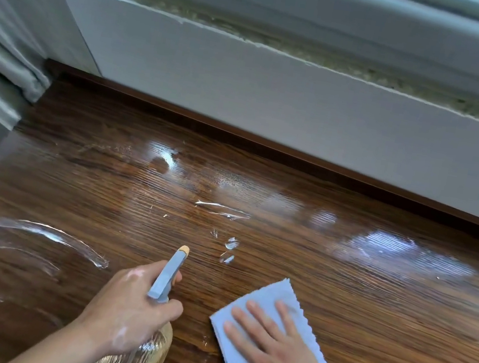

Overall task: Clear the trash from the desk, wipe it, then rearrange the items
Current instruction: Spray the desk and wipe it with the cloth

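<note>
My left hand (126, 308) grips a spray bottle (168, 274) with a grey-blue head, an orange nozzle tip and a clear ribbed amber body; the nozzle points away from me over the dark wooden desk (370, 300). Flat on a light blue cloth (276, 293) lies my right hand (275, 354), fingers spread, pressing it onto the desk at the lower right. Wet streaks (30, 232) and small drops (230, 243) glisten on the wood at the left and ahead of the nozzle.
A grey-white wall (278, 101) under a stone window sill (257, 34) runs along the desk's far edge. A grey curtain (0, 59) hangs at the left, reaching the desk's back left corner. The desk's left edge runs diagonally at the lower left.
</note>
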A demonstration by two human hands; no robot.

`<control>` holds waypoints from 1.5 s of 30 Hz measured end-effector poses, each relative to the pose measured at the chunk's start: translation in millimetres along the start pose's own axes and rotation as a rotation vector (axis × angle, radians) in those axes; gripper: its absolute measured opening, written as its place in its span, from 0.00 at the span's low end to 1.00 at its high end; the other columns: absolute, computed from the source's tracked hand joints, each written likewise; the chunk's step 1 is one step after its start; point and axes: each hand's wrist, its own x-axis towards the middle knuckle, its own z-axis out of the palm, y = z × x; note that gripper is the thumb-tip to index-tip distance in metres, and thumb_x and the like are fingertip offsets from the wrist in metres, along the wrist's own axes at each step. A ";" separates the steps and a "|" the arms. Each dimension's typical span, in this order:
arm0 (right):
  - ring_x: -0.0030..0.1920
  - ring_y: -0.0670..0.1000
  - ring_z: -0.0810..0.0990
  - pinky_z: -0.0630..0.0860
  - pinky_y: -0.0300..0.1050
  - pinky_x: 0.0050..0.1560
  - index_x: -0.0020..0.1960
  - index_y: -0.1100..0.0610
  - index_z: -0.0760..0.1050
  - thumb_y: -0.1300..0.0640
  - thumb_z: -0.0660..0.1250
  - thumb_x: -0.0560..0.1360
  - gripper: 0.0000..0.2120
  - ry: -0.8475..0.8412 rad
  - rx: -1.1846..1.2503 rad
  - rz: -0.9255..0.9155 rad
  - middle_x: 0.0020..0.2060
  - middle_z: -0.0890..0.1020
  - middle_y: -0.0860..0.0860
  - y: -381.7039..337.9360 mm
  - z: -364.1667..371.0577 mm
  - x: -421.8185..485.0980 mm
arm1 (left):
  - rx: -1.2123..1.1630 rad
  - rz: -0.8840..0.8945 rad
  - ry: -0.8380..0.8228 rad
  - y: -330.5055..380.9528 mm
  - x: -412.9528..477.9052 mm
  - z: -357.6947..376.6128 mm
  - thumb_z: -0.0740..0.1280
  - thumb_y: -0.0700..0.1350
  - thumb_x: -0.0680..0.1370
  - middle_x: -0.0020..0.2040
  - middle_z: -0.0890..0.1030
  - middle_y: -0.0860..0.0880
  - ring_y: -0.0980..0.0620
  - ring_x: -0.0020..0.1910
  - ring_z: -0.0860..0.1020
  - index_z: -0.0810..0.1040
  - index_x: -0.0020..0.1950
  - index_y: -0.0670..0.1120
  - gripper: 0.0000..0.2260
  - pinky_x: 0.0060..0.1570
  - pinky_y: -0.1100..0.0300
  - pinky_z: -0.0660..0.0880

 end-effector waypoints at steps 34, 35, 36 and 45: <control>0.80 0.56 0.57 0.50 0.68 0.72 0.82 0.47 0.54 0.33 0.52 0.81 0.34 -0.152 0.001 -0.136 0.80 0.60 0.50 8.9 -14.4 74.0 | -0.063 -0.051 0.047 -22.1 -9.8 -9.0 0.69 0.53 0.64 0.43 0.82 0.54 0.56 0.42 0.80 0.79 0.49 0.58 0.14 0.45 0.56 0.79; 0.81 0.55 0.56 0.50 0.68 0.72 0.82 0.47 0.53 0.33 0.51 0.81 0.34 -0.171 -0.018 -0.208 0.81 0.59 0.49 9.3 -14.3 61.7 | -0.072 -0.052 0.051 -22.9 -9.8 -9.7 0.70 0.52 0.64 0.43 0.82 0.54 0.55 0.40 0.80 0.79 0.49 0.58 0.14 0.43 0.55 0.79; 0.81 0.55 0.54 0.51 0.67 0.72 0.82 0.47 0.52 0.33 0.50 0.81 0.34 -0.184 -0.037 -0.275 0.81 0.58 0.49 13.5 -16.2 53.6 | -0.079 -0.053 0.057 -23.5 -9.6 -10.7 0.70 0.52 0.65 0.42 0.82 0.53 0.54 0.39 0.80 0.79 0.49 0.58 0.13 0.42 0.55 0.79; 0.82 0.52 0.51 0.43 0.63 0.78 0.82 0.46 0.51 0.28 0.40 0.78 0.37 -0.113 0.015 0.342 0.81 0.55 0.47 100.1 -46.4 146.2 | -0.131 -0.065 0.066 -32.0 -9.3 -14.2 0.66 0.55 0.62 0.43 0.82 0.52 0.54 0.43 0.81 0.78 0.49 0.59 0.17 0.43 0.58 0.78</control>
